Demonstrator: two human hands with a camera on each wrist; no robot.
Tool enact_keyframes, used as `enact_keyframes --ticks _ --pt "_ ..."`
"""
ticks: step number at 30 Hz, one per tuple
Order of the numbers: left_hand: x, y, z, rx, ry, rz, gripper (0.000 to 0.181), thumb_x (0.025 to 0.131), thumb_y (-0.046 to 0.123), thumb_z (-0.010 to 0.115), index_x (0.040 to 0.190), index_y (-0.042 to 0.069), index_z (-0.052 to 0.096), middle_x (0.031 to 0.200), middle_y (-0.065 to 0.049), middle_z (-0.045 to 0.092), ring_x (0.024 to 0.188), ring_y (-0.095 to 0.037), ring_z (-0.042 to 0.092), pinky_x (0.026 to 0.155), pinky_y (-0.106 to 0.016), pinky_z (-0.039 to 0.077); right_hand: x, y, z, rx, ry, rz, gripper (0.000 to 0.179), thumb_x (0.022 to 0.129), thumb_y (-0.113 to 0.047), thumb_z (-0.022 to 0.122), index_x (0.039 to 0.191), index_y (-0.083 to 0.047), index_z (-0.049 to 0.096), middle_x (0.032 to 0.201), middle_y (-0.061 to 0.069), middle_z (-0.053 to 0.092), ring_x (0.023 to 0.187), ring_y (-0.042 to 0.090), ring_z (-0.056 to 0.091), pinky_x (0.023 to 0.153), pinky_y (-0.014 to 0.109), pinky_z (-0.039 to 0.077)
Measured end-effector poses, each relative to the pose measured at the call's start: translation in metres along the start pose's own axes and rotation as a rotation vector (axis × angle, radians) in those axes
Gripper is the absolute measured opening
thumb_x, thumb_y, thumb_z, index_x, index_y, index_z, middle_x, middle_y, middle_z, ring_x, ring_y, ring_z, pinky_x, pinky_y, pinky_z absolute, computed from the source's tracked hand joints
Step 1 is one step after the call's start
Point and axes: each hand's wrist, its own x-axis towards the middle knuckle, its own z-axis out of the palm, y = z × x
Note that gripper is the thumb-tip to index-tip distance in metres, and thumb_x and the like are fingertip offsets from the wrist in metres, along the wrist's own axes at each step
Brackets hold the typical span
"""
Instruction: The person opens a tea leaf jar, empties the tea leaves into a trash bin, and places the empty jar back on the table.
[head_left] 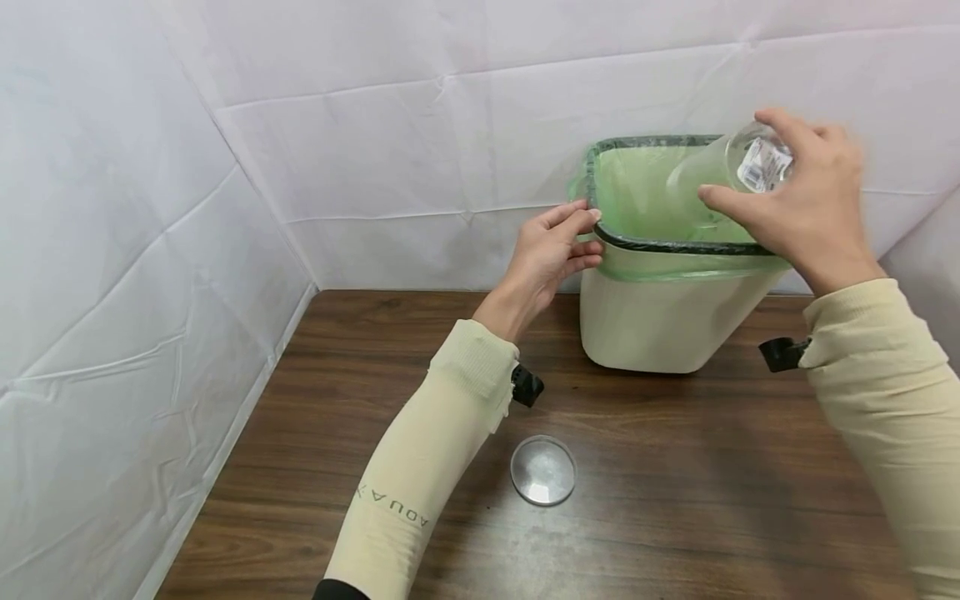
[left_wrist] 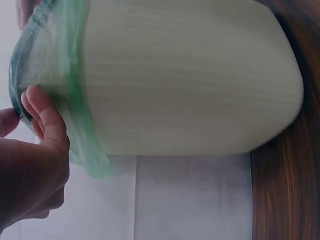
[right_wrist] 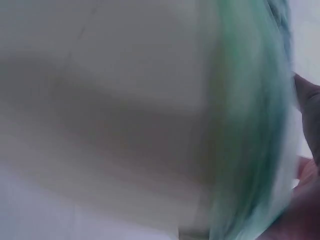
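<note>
A cream trash bin [head_left: 660, 317] stands on the table, lined with a green plastic bag [head_left: 630, 179] folded over its dark rim. My left hand [head_left: 551, 250] pinches the bin's left rim and liner, the thumb at the top edge and the fingers outside. In the left wrist view these fingers [left_wrist: 50, 117] press on the bag near the rim. My right hand [head_left: 813, 187] grips a clear cylindrical jar [head_left: 716, 171] around its base end, where a white label shows. The jar tilts, its far end down inside the bin. The right wrist view is blurred.
A round clear lid [head_left: 543, 471] lies on the dark wooden table [head_left: 637, 517] in front of the bin. White fabric walls [head_left: 360, 150] rise behind and at the sides, close to the back of the bin.
</note>
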Motion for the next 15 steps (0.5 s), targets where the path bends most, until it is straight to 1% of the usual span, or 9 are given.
enact_keyframes --ticks 1,4,8,10,12,15 --pt "0.0 0.0005 0.0 -0.009 0.002 -0.006 0.037 0.096 0.011 0.071 0.133 0.011 0.065 0.109 -0.005 0.068 0.071 -0.017 0.065 0.07 -0.029 0.059 -0.0005 0.0007 0.0003 -0.021 0.004 -0.001 0.082 0.076 -0.032 0.085 0.15 -0.021 0.051 0.131 0.013 0.044 0.108 0.007 0.029 0.087 0.034 0.029" --pt "0.0001 0.0021 -0.0006 -0.043 0.009 -0.027 0.035 0.095 0.009 0.071 0.13 0.01 0.067 0.11 -0.006 0.069 0.072 -0.018 0.065 0.072 -0.029 0.059 -0.0015 0.0005 -0.0009 -0.007 -0.001 0.036 0.082 0.077 -0.033 0.085 0.15 -0.024 0.051 0.13 0.01 0.046 0.105 0.006 0.032 0.086 0.032 0.028" --pt "-0.0003 0.0043 -0.003 -0.087 0.023 -0.038 0.035 0.095 0.007 0.071 0.13 0.008 0.067 0.104 -0.005 0.068 0.073 -0.018 0.065 0.073 -0.028 0.058 -0.0024 -0.0014 -0.0015 0.011 0.02 0.023 0.08 0.076 -0.031 0.085 0.149 -0.023 0.052 0.133 0.016 0.052 0.096 -0.002 0.03 0.087 0.029 0.025" --pt "-0.0007 0.0048 -0.0048 -0.105 0.029 -0.04 0.035 0.095 0.006 0.071 0.13 0.008 0.067 0.1 -0.005 0.068 0.073 -0.018 0.065 0.073 -0.028 0.058 -0.0032 -0.0022 -0.0019 0.036 0.02 0.032 0.08 0.076 -0.031 0.085 0.148 -0.024 0.052 0.136 0.017 0.052 0.096 -0.003 0.032 0.088 0.028 0.026" --pt "-0.0015 0.0051 -0.0066 -0.123 0.029 -0.04 0.037 0.095 0.006 0.07 0.132 0.007 0.065 0.097 -0.005 0.068 0.073 -0.018 0.065 0.073 -0.028 0.058 -0.0041 -0.0026 -0.0026 0.067 0.016 0.052 0.08 0.075 -0.03 0.086 0.148 -0.026 0.052 0.135 0.012 0.053 0.097 -0.002 0.034 0.088 0.026 0.027" --pt "-0.0021 0.0051 -0.0091 -0.169 0.022 -0.044 0.039 0.095 0.004 0.07 0.133 0.006 0.063 0.094 -0.006 0.068 0.072 -0.018 0.065 0.072 -0.027 0.058 -0.0058 -0.0019 -0.0038 0.113 0.02 0.087 0.079 0.075 -0.029 0.086 0.147 -0.029 0.052 0.13 0.001 0.051 0.1 0.001 0.037 0.086 0.023 0.03"
